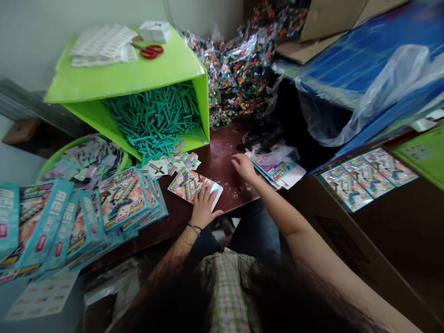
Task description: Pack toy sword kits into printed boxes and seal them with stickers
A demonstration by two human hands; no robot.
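My left hand (204, 206) lies flat with fingers spread on a printed flat box (188, 184); the box has a white end flap toward me. On the dark red table, my right hand (244, 167) has its fingers curled together, pointing left. Whatever those fingers may hold is hidden. Just right of that hand lies a small pile of flat, unfolded printed boxes (282, 172), with clear bags and a black mesh piece (257, 144) around it. Beyond the left hand are small loose packets (183, 161) and a card with a sword picture (157, 167).
A green bin on its side (204, 92) spills teal sticks (156, 115); red scissors (151, 51) lie on top. A green basket (126, 159) holds small packets. Filled printed boxes (121, 199) are stacked left. Bags of colourful pieces (236, 74) stand behind, a blue crate (364, 55) right.
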